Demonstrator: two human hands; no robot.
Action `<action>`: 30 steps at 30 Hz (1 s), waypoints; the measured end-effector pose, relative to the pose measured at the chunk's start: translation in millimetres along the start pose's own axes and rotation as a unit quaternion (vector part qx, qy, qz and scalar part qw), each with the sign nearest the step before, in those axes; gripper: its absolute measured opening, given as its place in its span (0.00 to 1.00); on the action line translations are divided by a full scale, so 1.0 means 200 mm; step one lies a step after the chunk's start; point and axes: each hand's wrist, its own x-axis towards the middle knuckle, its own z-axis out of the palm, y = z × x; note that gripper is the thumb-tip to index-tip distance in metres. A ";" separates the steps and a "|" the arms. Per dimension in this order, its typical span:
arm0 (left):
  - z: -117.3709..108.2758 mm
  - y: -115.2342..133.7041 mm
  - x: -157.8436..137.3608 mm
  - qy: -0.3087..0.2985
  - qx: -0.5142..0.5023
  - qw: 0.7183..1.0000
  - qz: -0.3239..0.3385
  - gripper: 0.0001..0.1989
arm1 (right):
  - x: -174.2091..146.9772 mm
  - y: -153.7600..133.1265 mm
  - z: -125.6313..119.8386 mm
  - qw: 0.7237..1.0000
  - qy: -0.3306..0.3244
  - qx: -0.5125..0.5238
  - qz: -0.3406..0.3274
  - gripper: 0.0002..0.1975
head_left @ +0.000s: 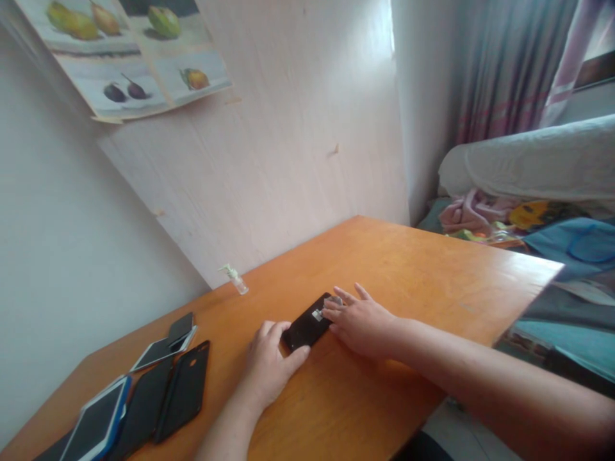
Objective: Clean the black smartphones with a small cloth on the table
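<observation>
A black smartphone (pixel 306 330) lies flat on the wooden table in front of me. My left hand (pixel 273 362) grips its near left end, with the thumb along the lower edge and the fingers on the upper one. Over the phone's far right end lies my right hand (pixel 358 322), pressing a small crumpled greyish piece (pixel 335 300) that looks like cloth against the surface. Some fingers of that hand are spread and raised. A pale reflection or patch shows on the phone beside the fingertips.
The orange wooden table (pixel 408 269) meets a pale board wall. A small clear pump bottle (pixel 237 280) stands near the wall. At left lie a blue-edged tablet (pixel 98 419), a black phone case (pixel 185 390) and several other devices. Bedding and clothes (pixel 480 211) are piled beyond the right edge.
</observation>
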 end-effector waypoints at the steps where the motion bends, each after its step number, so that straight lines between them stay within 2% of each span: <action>1: 0.00 0.00 0.00 -0.001 -0.001 1.000 0.001 0.19 | -0.03 0.00 0.00 1.000 0.004 0.001 -0.001 0.22; 4: 0.00 0.00 0.00 -0.003 -0.001 1.000 0.000 0.19 | -0.02 0.01 -0.02 1.000 -0.008 -0.003 -0.001 0.21; 10: 0.00 0.00 0.00 -0.009 0.008 1.000 -0.007 0.20 | 0.14 -0.01 -0.01 0.999 -0.023 -0.024 -0.015 0.19; 16: 0.00 0.02 0.00 -0.025 0.016 0.999 -0.021 0.21 | -0.01 0.00 0.02 0.999 0.009 -0.025 -0.029 0.23; 20: -0.01 0.02 0.01 -0.025 0.034 0.999 -0.024 0.21 | 0.03 0.03 0.01 0.999 -0.011 -0.036 -0.005 0.22; 23: 0.00 0.02 0.00 -0.026 0.038 0.999 -0.022 0.21 | 0.06 -0.02 0.03 0.999 0.000 -0.031 0.030 0.22; 25: 0.00 0.01 0.00 -0.026 0.039 0.999 -0.020 0.21 | 0.02 -0.08 0.05 1.000 0.015 -0.019 0.015 0.24; 27: 0.00 0.02 0.00 -0.026 0.039 0.999 -0.018 0.21 | -0.03 -0.12 0.06 0.999 0.020 -0.002 -0.028 0.24; 30: 0.00 0.02 0.00 -0.020 0.038 0.999 -0.020 0.21 | -0.07 -0.12 0.05 0.999 0.010 0.007 -0.049 0.24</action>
